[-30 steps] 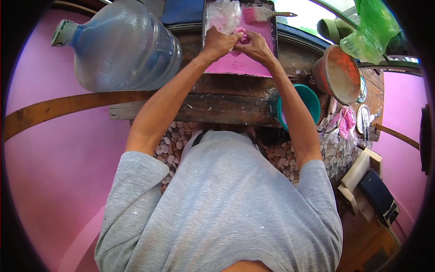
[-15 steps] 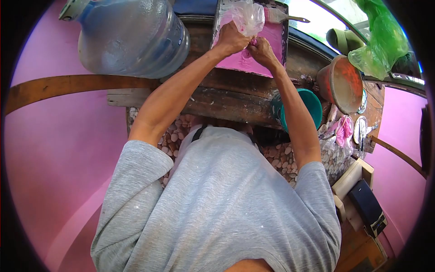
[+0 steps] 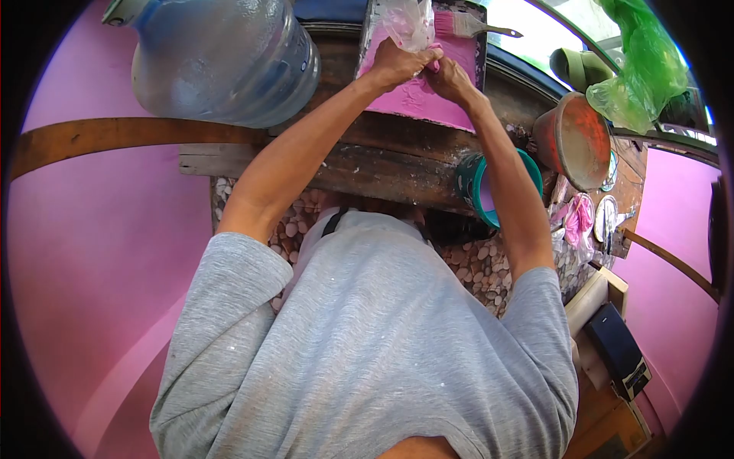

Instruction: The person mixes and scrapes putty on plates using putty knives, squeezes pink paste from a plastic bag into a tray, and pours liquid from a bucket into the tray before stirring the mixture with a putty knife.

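A clear plastic bag point(image 3: 411, 24), smeared with pink, is bunched between my two hands above a paint tray point(image 3: 480, 69) of pink paint point(image 3: 409, 103). My left hand point(image 3: 394, 63) is closed round the bag's lower part. Close against it, my right hand point(image 3: 453, 79) pinches a pink-coated bit of the bag near its end. The fingertips of both hands meet there, and part of the grip is hidden. On the tray, to the right of the bag, lies a paintbrush point(image 3: 466, 25) with pink bristles and a pale handle.
A large water bottle point(image 3: 222, 61) lies on its side at the left. Right of the tray are a teal bucket point(image 3: 527, 164) holding pale liquid, an orange-stained bowl point(image 3: 577, 145) and a green plastic bag point(image 3: 646, 69). A pink-stained cloth or bag point(image 3: 579, 218) lies on the wooden table point(image 3: 367, 172).
My right hand has shifted slightly up and right, its fingers now meeting my left hand's. The plastic bag sits a little further left and more bunched.
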A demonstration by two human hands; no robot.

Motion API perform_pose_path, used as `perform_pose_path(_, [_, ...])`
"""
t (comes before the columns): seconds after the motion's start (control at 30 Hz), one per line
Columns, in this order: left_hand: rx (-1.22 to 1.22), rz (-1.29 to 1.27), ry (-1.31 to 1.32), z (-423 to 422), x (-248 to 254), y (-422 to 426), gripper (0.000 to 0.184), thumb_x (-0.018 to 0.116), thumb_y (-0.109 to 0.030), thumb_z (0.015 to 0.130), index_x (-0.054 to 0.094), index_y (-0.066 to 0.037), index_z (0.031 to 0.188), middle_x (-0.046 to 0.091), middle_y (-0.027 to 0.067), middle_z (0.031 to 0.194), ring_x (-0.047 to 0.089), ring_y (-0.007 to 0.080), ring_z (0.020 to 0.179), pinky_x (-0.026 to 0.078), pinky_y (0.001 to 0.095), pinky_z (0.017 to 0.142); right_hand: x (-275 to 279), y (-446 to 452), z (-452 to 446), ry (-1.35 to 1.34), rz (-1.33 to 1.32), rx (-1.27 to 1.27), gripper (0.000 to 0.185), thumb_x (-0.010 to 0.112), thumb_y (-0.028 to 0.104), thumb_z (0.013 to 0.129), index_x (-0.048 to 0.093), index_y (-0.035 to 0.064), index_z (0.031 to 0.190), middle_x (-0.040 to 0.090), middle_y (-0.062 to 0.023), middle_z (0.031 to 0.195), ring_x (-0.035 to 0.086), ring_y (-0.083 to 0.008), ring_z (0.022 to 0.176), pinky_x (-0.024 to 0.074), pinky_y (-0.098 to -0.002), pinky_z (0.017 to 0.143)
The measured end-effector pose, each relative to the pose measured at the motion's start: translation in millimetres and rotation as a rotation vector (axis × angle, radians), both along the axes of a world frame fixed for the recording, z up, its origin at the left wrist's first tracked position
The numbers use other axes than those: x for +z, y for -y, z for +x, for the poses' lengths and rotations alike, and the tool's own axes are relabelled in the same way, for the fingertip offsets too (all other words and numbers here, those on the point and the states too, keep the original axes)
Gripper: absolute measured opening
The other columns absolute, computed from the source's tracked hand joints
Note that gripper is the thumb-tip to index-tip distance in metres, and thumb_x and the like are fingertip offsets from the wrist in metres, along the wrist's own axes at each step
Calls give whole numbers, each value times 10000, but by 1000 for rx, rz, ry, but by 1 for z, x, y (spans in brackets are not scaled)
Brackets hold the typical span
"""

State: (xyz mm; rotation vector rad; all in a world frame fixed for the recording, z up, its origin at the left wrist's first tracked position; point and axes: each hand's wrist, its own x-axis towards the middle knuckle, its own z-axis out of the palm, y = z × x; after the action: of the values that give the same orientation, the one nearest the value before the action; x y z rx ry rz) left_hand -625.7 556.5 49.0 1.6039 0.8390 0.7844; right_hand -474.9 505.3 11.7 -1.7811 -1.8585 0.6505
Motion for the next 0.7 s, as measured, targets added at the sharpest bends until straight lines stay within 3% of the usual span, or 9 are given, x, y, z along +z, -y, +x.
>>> perform_pose_path(0.03, [-54,-37,33,-1,3,0,438,712,-435,718,668,-42,906,677,111,803,645,265,719,502,353,679,0,-2,3,1,0,4,269,573,261,836,605,-5,861,629,-223,745,617,-393,748,478,-459,652])
perform_pose_path(0.07, [-48,-35,35,-1,7,-1,438,712,-435,718,668,-42,906,677,111,803,645,265,719,502,353,679,0,-4,6,-85,43,81,235,563,232,835,609,1,848,628,-210,726,619,-375,718,479,-435,635])
perform_pose_path(0.13, [-99,200,-541,-2,29,3,488,677,-509,726,673,-47,880,671,138,794,648,287,737,500,374,673,10,-4,5,-14,83,167,152,556,149,813,624,13,822,627,-180,695,620,-308,653,474,-382,595])
perform_pose_path(0.27, [-95,325,-352,1,20,-5,524,645,-557,725,678,-50,850,662,173,805,646,321,773,498,408,683,7,1,-2,-173,16,70,133,569,124,797,631,11,828,631,-169,694,624,-276,658,473,-387,600])
perform_pose_path(0.37, [-293,560,-634,9,15,-19,487,647,-533,731,680,-64,856,662,187,847,635,356,810,496,440,711,11,9,-8,-342,-6,119,129,567,120,797,630,16,840,636,-161,720,621,-264,679,471,-387,617])
perform_pose_path(0.43, [-301,656,-643,9,8,-22,486,637,-531,738,678,-68,877,661,188,865,629,375,816,493,457,730,17,18,-15,-204,-17,-33,111,511,72,834,592,4,865,593,-154,685,554,-158,649,445,-351,607])
perform_pose_path(0.53, [-208,626,-621,7,14,-7,281,585,-407,832,656,-163,950,666,114,857,621,359,811,481,460,687,-5,14,-14,-164,318,127,106,518,90,841,596,19,853,597,-126,677,537,-157,645,443,-348,605])
perform_pose_path(0.67, [-308,656,-626,11,-3,-23,338,580,-422,836,632,-127,993,664,135,866,621,358,818,475,453,707,4,15,-8,-176,282,145,68,566,82,819,598,30,849,601,-94,662,525,-157,615,446,-338,595])
perform_pose_path(0.7, [-379,565,-636,10,-1,-25,353,584,-425,834,629,-121,1007,663,140,870,621,354,824,472,444,712,6,14,-7,-233,204,111,94,605,114,793,611,39,849,615,-113,691,569,-212,639,462,-353,613])
